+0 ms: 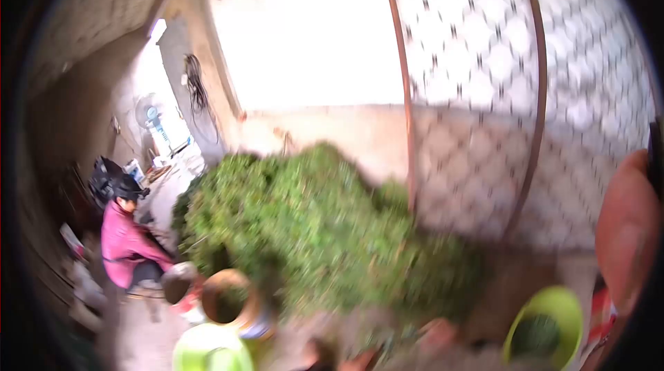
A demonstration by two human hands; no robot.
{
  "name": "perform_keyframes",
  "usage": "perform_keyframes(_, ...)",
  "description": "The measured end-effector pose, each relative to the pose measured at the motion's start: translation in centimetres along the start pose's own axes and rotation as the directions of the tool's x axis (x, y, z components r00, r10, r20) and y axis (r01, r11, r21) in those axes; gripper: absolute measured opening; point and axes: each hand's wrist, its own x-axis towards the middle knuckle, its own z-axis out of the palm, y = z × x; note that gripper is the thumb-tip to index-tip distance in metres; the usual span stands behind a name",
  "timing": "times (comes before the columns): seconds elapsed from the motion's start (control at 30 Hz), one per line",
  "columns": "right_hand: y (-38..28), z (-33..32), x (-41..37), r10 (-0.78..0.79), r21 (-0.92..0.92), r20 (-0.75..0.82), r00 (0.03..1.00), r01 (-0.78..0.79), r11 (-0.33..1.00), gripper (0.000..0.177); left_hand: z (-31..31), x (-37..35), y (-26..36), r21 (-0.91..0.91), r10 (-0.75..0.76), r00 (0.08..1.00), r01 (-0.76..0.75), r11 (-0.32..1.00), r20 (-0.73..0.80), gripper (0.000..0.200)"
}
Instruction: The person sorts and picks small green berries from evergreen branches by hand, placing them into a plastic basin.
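Note:
Close to the camera at the right edge is my right hand (626, 229), raised and blurred. It is beside a dark object (656, 153) cut off by the frame, and I cannot make out how its fingers are set. My left hand is not clearly visible; blurred skin-toned shapes (439, 335) at the bottom could be feet or a hand. In front of me lies a large heap of green leafy plants (304, 226). A yellow-green bucket (571, 316) with dark green content stands below my right hand.
A person in a pink jacket (123, 243) and dark cap sits low at left beside a bucket (178, 281). Nearby are an orange-rimmed bucket (245, 281) and a bright green stool-like object (211, 350). A metal lattice (477, 177) borders the heap; a fan (148, 112) stands farther back.

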Motion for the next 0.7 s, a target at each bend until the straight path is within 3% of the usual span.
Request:
perform_keyframes(0.13, -7.8, -9.2, -8.1, 0.185, -0.059, -0.274, 0.944, -0.209, 0.976, 0.047, -3.7, 0.9, 1.6, -0.039, -0.055, 0.998, 0.056, 0.998, 0.043, 0.027)
perform_keyframes(0.33, -20.2, -19.6, -24.1, 0.334, -0.145, -0.635, 0.697, -0.531, 0.835, 0.044, -6.5, -1.3, 3.5, -0.099, -0.123, 0.987, 0.133, 0.986, 0.103, 0.027)
perform_keyframes(0.47, -22.2, -22.8, -27.0, 0.345, -0.167, -0.706, 0.619, -0.619, 0.768, 0.042, -4.0, -3.8, 4.5, -0.150, -0.172, 0.975, 0.193, 0.970, 0.140, 0.026)
perform_keyframes(0.57, -22.1, -23.7, -26.6, 0.409, -0.144, -0.704, 0.581, -0.681, 0.718, 0.040, -4.4, -1.0, 2.7, -0.135, -0.171, 0.977, 0.188, 0.973, 0.126, 0.026)
perform_keyframes(0.7, -19.7, -23.8, -23.3, 0.484, -0.185, -0.638, 0.599, -0.729, 0.659, 0.038, -2.1, 0.4, 0.1, -0.163, -0.208, 0.971, 0.226, 0.960, 0.116, 0.026)
